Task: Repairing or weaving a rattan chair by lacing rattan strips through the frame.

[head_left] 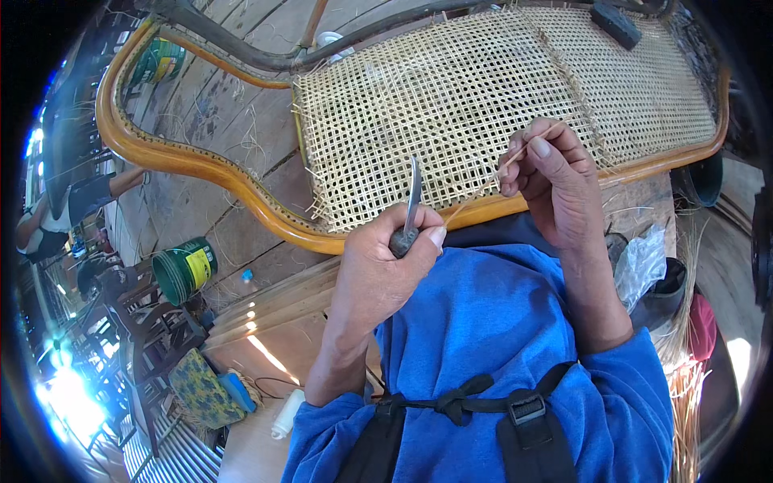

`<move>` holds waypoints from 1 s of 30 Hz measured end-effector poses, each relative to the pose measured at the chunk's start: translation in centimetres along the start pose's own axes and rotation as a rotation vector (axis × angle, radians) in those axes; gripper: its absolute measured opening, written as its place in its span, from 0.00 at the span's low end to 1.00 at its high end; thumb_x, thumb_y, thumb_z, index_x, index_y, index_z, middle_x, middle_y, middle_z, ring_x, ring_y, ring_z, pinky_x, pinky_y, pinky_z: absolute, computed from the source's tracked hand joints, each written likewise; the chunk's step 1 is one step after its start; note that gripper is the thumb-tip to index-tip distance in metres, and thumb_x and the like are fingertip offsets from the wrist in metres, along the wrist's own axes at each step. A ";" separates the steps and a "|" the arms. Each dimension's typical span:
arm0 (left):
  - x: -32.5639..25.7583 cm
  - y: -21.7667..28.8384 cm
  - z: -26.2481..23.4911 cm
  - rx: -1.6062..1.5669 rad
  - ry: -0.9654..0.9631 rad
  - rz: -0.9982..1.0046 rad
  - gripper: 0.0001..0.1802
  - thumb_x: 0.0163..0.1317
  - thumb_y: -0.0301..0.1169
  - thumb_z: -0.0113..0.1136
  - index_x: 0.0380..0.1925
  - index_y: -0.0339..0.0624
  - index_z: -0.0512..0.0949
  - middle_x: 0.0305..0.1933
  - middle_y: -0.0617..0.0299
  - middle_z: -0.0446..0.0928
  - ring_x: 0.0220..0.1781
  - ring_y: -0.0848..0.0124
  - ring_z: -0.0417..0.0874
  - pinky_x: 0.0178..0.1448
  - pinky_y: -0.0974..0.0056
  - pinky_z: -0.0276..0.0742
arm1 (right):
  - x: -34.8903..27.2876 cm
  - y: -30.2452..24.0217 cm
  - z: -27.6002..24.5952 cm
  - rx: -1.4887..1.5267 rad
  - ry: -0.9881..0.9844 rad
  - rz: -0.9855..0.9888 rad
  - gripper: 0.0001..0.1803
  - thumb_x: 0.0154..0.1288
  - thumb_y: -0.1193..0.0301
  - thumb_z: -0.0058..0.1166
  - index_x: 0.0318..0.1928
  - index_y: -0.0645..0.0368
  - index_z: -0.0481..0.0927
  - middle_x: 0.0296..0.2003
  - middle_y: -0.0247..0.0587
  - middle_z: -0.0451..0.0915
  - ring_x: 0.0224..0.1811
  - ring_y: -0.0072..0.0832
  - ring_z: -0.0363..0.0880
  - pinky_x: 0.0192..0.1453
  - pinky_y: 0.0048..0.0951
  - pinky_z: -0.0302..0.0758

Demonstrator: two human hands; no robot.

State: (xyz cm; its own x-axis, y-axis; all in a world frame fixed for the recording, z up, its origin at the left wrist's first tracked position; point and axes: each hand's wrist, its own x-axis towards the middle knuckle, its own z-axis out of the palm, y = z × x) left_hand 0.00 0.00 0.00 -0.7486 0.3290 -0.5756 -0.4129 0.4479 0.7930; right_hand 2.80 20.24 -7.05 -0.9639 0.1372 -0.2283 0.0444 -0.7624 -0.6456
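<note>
My left hand (378, 270) is closed around the dark grip of a small knife (414, 197), its curved blade pointing up. The same thumb and forefinger pinch one end of a thin cane strand (463, 209). My right hand (570, 189), raised higher and to the right, pinches the strand between thumb and fingers, so it stretches between both hands. Beyond them lies a woven cane panel (419, 97) with loose strand ends along its left edge. It sits in a curved, varnished wooden frame (201, 165), whose near rail runs close to my lap.
A dark block (615, 26) rests on the panel's far right. Green buckets (183, 270) stand at left, near a person (68, 209). A clear plastic bag (642, 266) and a bundle of cane strands (686, 402) are at my right. A white bottle (287, 413) lies by my left elbow.
</note>
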 end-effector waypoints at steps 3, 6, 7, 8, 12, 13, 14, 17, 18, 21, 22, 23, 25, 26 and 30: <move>0.1 0.0 0.2 -0.062 -0.030 -0.021 0.09 0.60 0.30 0.58 0.36 0.36 0.76 0.22 0.67 0.73 0.23 0.83 0.72 0.28 0.76 0.68 | -0.1 0.0 0.4 -0.039 0.012 -0.041 0.06 0.67 0.71 0.48 0.43 0.57 0.71 0.36 0.42 0.77 0.31 0.27 0.80 0.30 0.23 0.75; 0.2 -0.3 0.6 -0.111 -0.046 -0.055 0.09 0.59 0.30 0.58 0.36 0.36 0.76 0.23 0.68 0.73 0.22 0.83 0.71 0.27 0.76 0.68 | -0.1 0.2 0.2 -0.044 0.005 -0.020 0.06 0.67 0.71 0.48 0.43 0.58 0.70 0.35 0.41 0.76 0.28 0.26 0.79 0.29 0.23 0.75; 0.5 -0.5 0.6 -0.153 -0.077 -0.102 0.09 0.59 0.30 0.58 0.36 0.36 0.76 0.23 0.68 0.73 0.22 0.82 0.70 0.27 0.76 0.68 | -0.2 0.3 0.1 0.003 -0.036 -0.022 0.06 0.67 0.71 0.48 0.42 0.58 0.70 0.35 0.40 0.75 0.28 0.26 0.78 0.29 0.23 0.75; 0.7 -0.8 0.7 -0.195 -0.108 -0.150 0.09 0.58 0.29 0.58 0.36 0.36 0.76 0.23 0.68 0.73 0.22 0.82 0.70 0.28 0.76 0.68 | -0.2 0.3 0.0 0.049 -0.078 -0.022 0.06 0.67 0.71 0.48 0.42 0.58 0.70 0.34 0.40 0.75 0.28 0.25 0.77 0.29 0.22 0.75; 1.0 -2.3 1.1 -0.262 -0.122 -0.068 0.08 0.58 0.29 0.58 0.34 0.37 0.75 0.23 0.70 0.71 0.22 0.84 0.68 0.27 0.76 0.65 | -0.6 0.5 -0.1 0.138 -0.126 -0.009 0.07 0.67 0.71 0.49 0.43 0.58 0.70 0.34 0.39 0.74 0.28 0.25 0.76 0.29 0.22 0.74; 0.8 -2.3 1.1 -0.219 -0.116 -0.030 0.07 0.58 0.29 0.58 0.33 0.37 0.75 0.22 0.72 0.69 0.22 0.85 0.66 0.27 0.77 0.63 | -0.7 0.6 -0.1 0.029 -0.082 -0.033 0.08 0.66 0.71 0.49 0.43 0.59 0.70 0.34 0.38 0.74 0.28 0.24 0.76 0.30 0.22 0.74; 0.6 -2.4 1.0 -0.177 -0.109 0.008 0.06 0.57 0.28 0.58 0.32 0.37 0.74 0.21 0.73 0.67 0.22 0.86 0.64 0.26 0.77 0.60 | -0.8 0.6 -0.2 -0.081 -0.039 -0.058 0.08 0.66 0.71 0.50 0.43 0.59 0.71 0.34 0.38 0.75 0.29 0.23 0.76 0.30 0.22 0.74; 0.4 -2.3 1.3 -0.137 -0.058 0.082 0.05 0.57 0.27 0.58 0.30 0.38 0.73 0.21 0.75 0.65 0.22 0.87 0.60 0.26 0.77 0.57 | -0.9 0.6 -0.5 -0.298 0.020 -0.090 0.08 0.66 0.72 0.50 0.44 0.60 0.72 0.33 0.38 0.76 0.29 0.22 0.76 0.31 0.21 0.75; 0.4 -2.3 1.3 -0.141 -0.058 0.082 0.05 0.57 0.27 0.58 0.30 0.38 0.73 0.21 0.75 0.65 0.22 0.87 0.60 0.26 0.77 0.57 | -1.0 0.6 -0.5 -0.302 0.020 -0.088 0.08 0.66 0.72 0.50 0.44 0.60 0.72 0.33 0.38 0.76 0.29 0.22 0.76 0.31 0.21 0.75; 0.2 -2.3 1.1 -0.132 -0.095 0.093 0.05 0.57 0.26 0.58 0.30 0.38 0.73 0.21 0.75 0.65 0.22 0.87 0.60 0.25 0.77 0.56 | -1.0 0.7 -0.4 -0.259 0.103 -0.009 0.08 0.66 0.73 0.49 0.44 0.61 0.73 0.33 0.38 0.77 0.30 0.23 0.78 0.31 0.21 0.77; 0.2 -2.3 1.1 -0.131 -0.097 0.090 0.04 0.57 0.26 0.58 0.30 0.38 0.73 0.21 0.75 0.65 0.22 0.87 0.60 0.26 0.77 0.57 | -0.9 0.9 -0.4 -0.190 0.105 0.018 0.08 0.66 0.73 0.49 0.44 0.61 0.73 0.33 0.38 0.77 0.30 0.24 0.79 0.31 0.21 0.78; 0.2 -2.4 1.0 -0.129 -0.099 0.087 0.04 0.57 0.26 0.58 0.30 0.38 0.73 0.21 0.75 0.65 0.22 0.87 0.60 0.26 0.77 0.57 | -0.8 1.0 -0.4 -0.121 0.107 0.044 0.08 0.66 0.74 0.48 0.44 0.62 0.73 0.33 0.38 0.77 0.31 0.25 0.80 0.30 0.21 0.78; 0.1 -2.3 1.0 -0.127 -0.100 0.076 0.04 0.57 0.26 0.57 0.31 0.38 0.74 0.21 0.75 0.65 0.22 0.86 0.61 0.26 0.77 0.57 | -0.8 1.0 -0.5 -0.096 0.118 0.053 0.08 0.66 0.74 0.48 0.44 0.62 0.74 0.33 0.39 0.78 0.30 0.24 0.80 0.30 0.20 0.79; 0.1 -2.3 0.9 -0.124 -0.101 0.063 0.04 0.57 0.26 0.57 0.31 0.38 0.74 0.22 0.75 0.65 0.23 0.86 0.61 0.26 0.77 0.57 | -0.8 1.0 -0.5 -0.070 0.129 0.062 0.08 0.66 0.75 0.48 0.44 0.63 0.74 0.34 0.40 0.79 0.29 0.24 0.80 0.30 0.20 0.79; 0.2 -2.5 1.1 -0.099 -0.118 0.039 0.05 0.57 0.26 0.57 0.32 0.37 0.74 0.22 0.74 0.65 0.23 0.86 0.61 0.26 0.76 0.57 | -0.8 0.9 -1.0 -0.095 0.131 0.085 0.09 0.67 0.73 0.46 0.45 0.62 0.73 0.35 0.40 0.78 0.31 0.27 0.81 0.29 0.21 0.78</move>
State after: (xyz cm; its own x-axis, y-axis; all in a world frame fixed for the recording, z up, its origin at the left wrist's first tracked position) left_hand 1.44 -0.13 -2.36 -0.7011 0.4426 -0.5591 -0.4384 0.3508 0.8275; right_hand 3.90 20.09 -8.16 -0.9136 0.1606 -0.3736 0.1546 -0.7126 -0.6843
